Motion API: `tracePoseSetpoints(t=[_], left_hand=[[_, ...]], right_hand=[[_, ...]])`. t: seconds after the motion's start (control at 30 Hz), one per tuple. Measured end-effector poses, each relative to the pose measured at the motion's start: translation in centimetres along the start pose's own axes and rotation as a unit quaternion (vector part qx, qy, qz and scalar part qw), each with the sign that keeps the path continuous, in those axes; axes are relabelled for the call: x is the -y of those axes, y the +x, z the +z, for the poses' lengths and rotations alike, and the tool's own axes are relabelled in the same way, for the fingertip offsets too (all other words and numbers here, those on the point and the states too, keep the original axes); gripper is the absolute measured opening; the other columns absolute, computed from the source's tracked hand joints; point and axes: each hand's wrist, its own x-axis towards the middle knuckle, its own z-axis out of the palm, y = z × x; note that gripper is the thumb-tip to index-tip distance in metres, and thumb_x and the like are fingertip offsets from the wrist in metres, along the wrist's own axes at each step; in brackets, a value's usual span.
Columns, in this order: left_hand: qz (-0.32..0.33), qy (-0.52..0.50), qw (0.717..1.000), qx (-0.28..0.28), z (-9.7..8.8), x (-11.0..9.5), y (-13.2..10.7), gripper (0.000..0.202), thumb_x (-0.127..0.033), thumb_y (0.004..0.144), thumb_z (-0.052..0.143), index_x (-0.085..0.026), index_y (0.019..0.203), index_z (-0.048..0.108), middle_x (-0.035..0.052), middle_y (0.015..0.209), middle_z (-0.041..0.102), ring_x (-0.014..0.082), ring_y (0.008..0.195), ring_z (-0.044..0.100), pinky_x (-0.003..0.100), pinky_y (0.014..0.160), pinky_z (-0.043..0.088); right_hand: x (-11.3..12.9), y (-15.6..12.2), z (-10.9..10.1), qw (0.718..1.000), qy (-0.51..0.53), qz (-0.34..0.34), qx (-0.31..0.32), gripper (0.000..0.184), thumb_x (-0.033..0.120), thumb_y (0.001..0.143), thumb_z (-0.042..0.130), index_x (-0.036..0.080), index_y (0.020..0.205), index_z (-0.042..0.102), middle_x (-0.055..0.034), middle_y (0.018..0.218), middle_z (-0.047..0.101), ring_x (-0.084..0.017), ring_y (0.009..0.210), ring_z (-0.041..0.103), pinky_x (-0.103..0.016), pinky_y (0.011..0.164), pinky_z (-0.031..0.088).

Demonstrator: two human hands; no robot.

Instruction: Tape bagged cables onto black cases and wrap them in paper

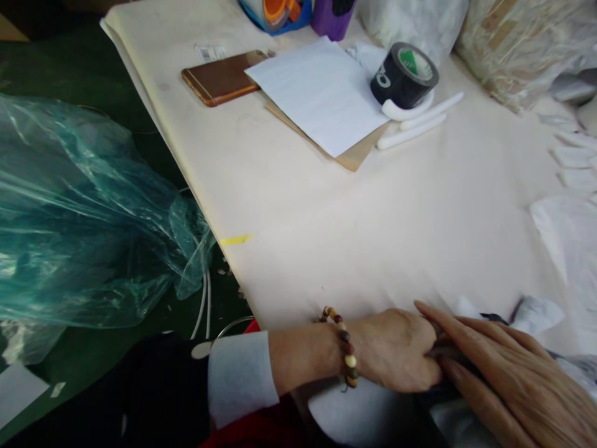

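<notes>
My left hand (396, 351), with a bead bracelet (345, 354) at the wrist, lies at the near edge of the cream-covered table (354, 242), fingers curled round a dark piece of cloth (448, 354). My right hand (504, 379) lies flat over the same dark cloth, fingers stretched out toward the left hand and touching it. White fabric pieces (536, 311) lie just beyond both hands. Most of the dark cloth is hidden under the hands.
At the back lie a brown phone (224, 78), white paper (321, 93) on a brown board, a black tape roll (405, 74) and white strips (420, 124). A teal plastic bag (79, 218) sits left of the table. Wrapped bundles (522, 43) stand far right.
</notes>
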Motion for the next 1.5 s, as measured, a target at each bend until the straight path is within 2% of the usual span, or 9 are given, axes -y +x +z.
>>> tracePoseSetpoints(t=[0.2, 0.4, 0.6, 0.77, 0.83, 1.0, 1.2, 1.33, 1.5], left_hand=[[0.106, -0.045, 0.990, -0.081, -0.6, 1.9, -6.2, 0.035, -0.012, 0.090, 0.038, -0.009, 0.125, 0.047, 0.0073, 0.097, 0.065, 0.0122, 0.083, 0.059, 0.021, 0.076, 0.046], [0.241, 0.078, 0.965, -0.062, 0.0, 4.7, -10.0, 0.041, -0.001, 0.086, 0.037, -0.005, 0.126, 0.046, 0.0152, 0.120, 0.058, 0.0170, 0.111, 0.052, 0.025, 0.096, 0.040], [0.283, 0.380, 0.881, -0.008, -1.3, 3.3, -9.1, 0.031, -0.013, 0.092, 0.036, -0.012, 0.117, 0.056, 0.0092, 0.095, 0.061, 0.0180, 0.082, 0.053, 0.030, 0.078, 0.044], [0.308, 0.463, 0.830, 0.034, -2.6, 2.3, -7.1, 0.018, -0.017, 0.089, 0.047, -0.015, 0.094, 0.065, 0.0055, 0.080, 0.058, 0.0171, 0.075, 0.051, 0.029, 0.074, 0.042], [0.318, 0.449, 0.835, 0.014, -2.2, 2.7, -6.1, 0.016, -0.020, 0.089, 0.051, -0.015, 0.084, 0.065, 0.0039, 0.075, 0.058, 0.0152, 0.071, 0.051, 0.027, 0.074, 0.041], [0.346, 0.409, 0.830, -0.155, 0.5, 3.7, -5.0, 0.024, -0.022, 0.087, 0.053, -0.014, 0.065, 0.057, 0.0014, 0.063, 0.053, 0.0142, 0.058, 0.043, 0.030, 0.059, 0.038], [0.389, 0.476, 0.778, -0.133, 1.3, 3.7, -6.5, 0.016, -0.014, 0.083, 0.050, -0.010, 0.070, 0.059, 0.0057, 0.066, 0.052, 0.0162, 0.059, 0.042, 0.032, 0.052, 0.032], [0.395, 0.466, 0.782, -0.127, 1.3, 3.5, -5.9, 0.016, -0.015, 0.082, 0.051, -0.011, 0.068, 0.057, 0.0050, 0.064, 0.051, 0.0160, 0.059, 0.043, 0.031, 0.051, 0.031], [0.324, 0.411, 0.844, -0.114, 1.5, 3.7, -4.2, 0.027, -0.023, 0.076, 0.063, -0.018, 0.055, 0.047, -0.0019, 0.057, 0.048, 0.0124, 0.057, 0.044, 0.027, 0.057, 0.037]], right_hand=[[1.2, 1.5, -0.9, 0.999, 0.007, -0.046, -0.003, 0.027, 0.032, 0.090, 0.035, 0.026, 0.104, 0.058, -0.0046, 0.092, 0.067, -0.023, 0.086, 0.062, -0.040, 0.076, 0.046], [2.9, 2.4, -1.7, 0.999, 0.025, -0.037, 0.024, 0.031, 0.030, 0.094, 0.030, 0.024, 0.077, 0.056, -0.0018, 0.083, 0.065, -0.020, 0.076, 0.059, -0.038, 0.068, 0.040], [3.2, 2.6, -2.2, 0.997, 0.055, -0.008, 0.058, 0.032, 0.031, 0.093, 0.033, 0.023, 0.070, 0.054, -0.0017, 0.077, 0.062, -0.018, 0.073, 0.057, -0.036, 0.071, 0.038], [3.2, 2.6, -1.9, 0.998, 0.042, -0.001, 0.053, 0.031, 0.031, 0.093, 0.036, 0.023, 0.070, 0.055, -0.0022, 0.076, 0.061, -0.017, 0.074, 0.055, -0.034, 0.072, 0.036], [3.1, 2.6, -1.7, 0.997, 0.044, 0.006, 0.060, 0.030, 0.031, 0.093, 0.036, 0.022, 0.071, 0.055, -0.0016, 0.076, 0.060, -0.017, 0.074, 0.054, -0.035, 0.073, 0.034], [3.2, 2.6, -1.1, 0.995, 0.051, 0.017, 0.080, 0.024, 0.028, 0.092, 0.039, 0.022, 0.077, 0.056, 0.0002, 0.074, 0.057, -0.017, 0.076, 0.051, -0.036, 0.074, 0.030], [3.4, 2.7, -1.0, 0.996, 0.055, 0.022, 0.073, 0.020, 0.026, 0.091, 0.042, 0.021, 0.078, 0.057, -0.0001, 0.075, 0.057, -0.016, 0.076, 0.050, -0.038, 0.078, 0.029], [3.3, 2.8, -1.0, 0.994, 0.065, 0.022, 0.084, 0.020, 0.026, 0.091, 0.043, 0.021, 0.077, 0.056, -0.0011, 0.076, 0.057, -0.017, 0.076, 0.051, -0.038, 0.078, 0.030], [3.5, 2.9, -1.2, 0.993, 0.082, 0.035, 0.083, 0.022, 0.023, 0.090, 0.043, 0.021, 0.071, 0.054, -0.0010, 0.073, 0.056, -0.018, 0.076, 0.051, -0.038, 0.076, 0.030]])
